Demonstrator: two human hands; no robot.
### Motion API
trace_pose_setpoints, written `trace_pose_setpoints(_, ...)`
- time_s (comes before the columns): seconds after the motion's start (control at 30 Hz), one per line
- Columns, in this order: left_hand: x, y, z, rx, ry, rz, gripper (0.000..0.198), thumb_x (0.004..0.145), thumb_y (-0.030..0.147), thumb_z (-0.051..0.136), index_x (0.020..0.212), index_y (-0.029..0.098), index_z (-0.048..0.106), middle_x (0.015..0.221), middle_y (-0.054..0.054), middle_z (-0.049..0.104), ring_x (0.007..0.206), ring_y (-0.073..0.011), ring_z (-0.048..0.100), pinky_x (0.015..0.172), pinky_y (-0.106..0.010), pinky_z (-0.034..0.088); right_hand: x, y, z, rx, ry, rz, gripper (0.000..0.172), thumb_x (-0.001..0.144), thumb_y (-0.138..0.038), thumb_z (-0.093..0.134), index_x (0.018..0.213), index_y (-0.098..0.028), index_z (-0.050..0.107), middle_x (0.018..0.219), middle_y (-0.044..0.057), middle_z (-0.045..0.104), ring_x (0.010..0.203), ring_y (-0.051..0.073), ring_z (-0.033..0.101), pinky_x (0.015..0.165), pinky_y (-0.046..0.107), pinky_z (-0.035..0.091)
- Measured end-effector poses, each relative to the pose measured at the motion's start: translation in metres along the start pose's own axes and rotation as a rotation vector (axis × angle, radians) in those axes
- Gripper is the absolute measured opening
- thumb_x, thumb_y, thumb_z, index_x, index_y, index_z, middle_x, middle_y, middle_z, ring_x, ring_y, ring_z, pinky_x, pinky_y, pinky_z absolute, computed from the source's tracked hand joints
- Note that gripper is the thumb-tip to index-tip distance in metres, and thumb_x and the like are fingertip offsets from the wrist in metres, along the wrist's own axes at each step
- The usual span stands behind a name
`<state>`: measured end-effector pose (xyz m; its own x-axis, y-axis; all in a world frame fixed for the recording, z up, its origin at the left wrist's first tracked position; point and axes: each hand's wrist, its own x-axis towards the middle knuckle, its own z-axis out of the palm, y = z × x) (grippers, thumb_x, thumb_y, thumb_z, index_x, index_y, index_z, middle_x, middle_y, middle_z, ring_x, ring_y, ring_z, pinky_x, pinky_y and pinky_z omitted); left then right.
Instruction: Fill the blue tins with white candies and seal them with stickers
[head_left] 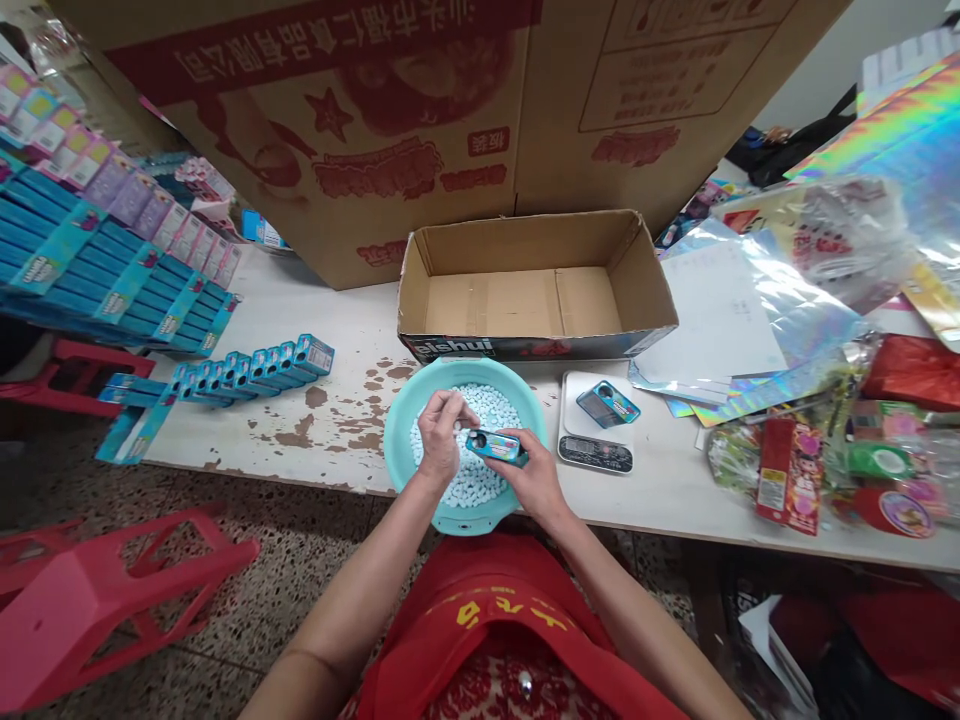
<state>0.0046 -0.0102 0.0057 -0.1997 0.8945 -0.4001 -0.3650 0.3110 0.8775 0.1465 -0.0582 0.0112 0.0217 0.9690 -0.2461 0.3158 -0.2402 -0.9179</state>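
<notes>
A small blue box (496, 446) with a dark round opening at one end is in my right hand (536, 478), whose fingers wrap around its right end. My left hand (442, 428) is closed beside the opening, fingertips pinched, with small white pellets showing at them. Both hands are over a turquoise basin (403, 470), where many loose white pellets (471, 487) lie. To the right, a similar blue box (609, 403) rests on a white kitchen scale (636, 442). Whether pellets are inside the held box cannot be seen.
Behind the basin sits an open cardboard tray (660, 318), with a large carton (555, 170) at its back. Blue boxes (259, 370) stand in a row at left, near stacked packs (97, 260). Shiny sheets (716, 310) and candy packets (791, 475) cover the right. Red stools (82, 610) are lower left.
</notes>
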Motion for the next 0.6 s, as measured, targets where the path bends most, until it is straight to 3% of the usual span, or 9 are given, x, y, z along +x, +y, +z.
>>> trace_pose_setpoints(0.1, 0.004, -0.023, -0.029, 0.567, -0.103, -0.053, 0.034, 0.078, 0.054, 0.055, 0.078, 0.02, 0.061, 0.084, -0.006, 0.061, 0.087, -0.0221, 0.058, 0.078, -0.037, 0.047, -0.004, 0.002, -0.015, 0.065, 0.05, 0.003, 0.033, 0.067, -0.033, 0.075, 0.096, -0.023, 0.064, 0.096, 0.004, 0.063, 0.092, 0.022, 0.06, 0.084, 0.036, 0.047)
trace_pose_setpoints(0.2, -0.011, -0.057, -0.044, 1.268, -0.372, -0.049, 0.048, 0.071, 0.057, 0.063, 0.106, 0.024, 0.065, 0.126, -0.012, 0.053, 0.123, -0.0361, 0.038, 0.099, -0.053, 0.032, -0.003, 0.005, -0.023, 0.095, 0.082, -0.001, 0.034, 0.066, -0.035, 0.075, 0.096, -0.023, 0.065, 0.096, 0.004, 0.063, 0.091, 0.022, 0.061, 0.084, 0.037, 0.048)
trace_pose_setpoints(0.27, -0.025, -0.075, -0.044, 1.512, -0.585, 0.01, 0.056, 0.075, 0.058, 0.058, 0.122, 0.027, 0.057, 0.137, -0.013, 0.043, 0.127, -0.0396, 0.031, 0.099, -0.059, 0.028, 0.001, 0.008, -0.023, 0.105, 0.088, 0.004, 0.034, 0.067, -0.034, 0.075, 0.097, -0.023, 0.064, 0.097, 0.004, 0.063, 0.092, 0.022, 0.061, 0.084, 0.037, 0.048)
trace_pose_setpoints(0.37, -0.034, -0.085, -0.042, 1.622, -0.859, 0.141, 0.047, 0.085, 0.053, 0.044, 0.122, 0.024, 0.055, 0.127, -0.013, 0.05, 0.117, -0.0354, 0.041, 0.092, -0.054, 0.037, 0.008, 0.012, -0.019, 0.102, 0.071, 0.019, 0.036, 0.067, -0.034, 0.075, 0.099, -0.022, 0.063, 0.099, 0.005, 0.064, 0.094, 0.022, 0.06, 0.086, 0.037, 0.047)
trace_pose_setpoints(0.43, -0.028, -0.083, -0.047, 1.607, -0.961, 0.181, 0.038, 0.086, 0.045, 0.045, 0.111, 0.021, 0.059, 0.115, -0.013, 0.055, 0.109, -0.0316, 0.048, 0.088, -0.048, 0.042, 0.01, 0.014, -0.019, 0.09, 0.067, 0.052, 0.037, 0.066, -0.036, 0.075, 0.098, -0.021, 0.063, 0.097, 0.005, 0.064, 0.092, 0.022, 0.061, 0.085, 0.037, 0.047)
trace_pose_setpoints(0.5, -0.017, -0.079, -0.056, 1.493, -0.918, 0.117, 0.025, 0.082, 0.037, 0.052, 0.098, 0.02, 0.062, 0.103, -0.011, 0.058, 0.099, -0.0276, 0.054, 0.085, -0.042, 0.044, 0.011, 0.014, -0.02, 0.085, 0.074, 0.093, 0.038, 0.066, -0.038, 0.075, 0.098, -0.021, 0.062, 0.095, 0.004, 0.065, 0.089, 0.022, 0.061, 0.082, 0.037, 0.048)
trace_pose_setpoints(0.6, 0.001, -0.073, -0.066, 1.273, -0.674, -0.042, 0.012, 0.078, 0.029, 0.054, 0.081, 0.019, 0.061, 0.086, -0.006, 0.061, 0.086, -0.0219, 0.059, 0.078, -0.033, 0.046, 0.01, 0.014, -0.02, 0.068, 0.082, 0.12, 0.041, 0.066, -0.041, 0.075, 0.099, -0.021, 0.061, 0.093, 0.004, 0.065, 0.086, 0.022, 0.061, 0.079, 0.036, 0.049)
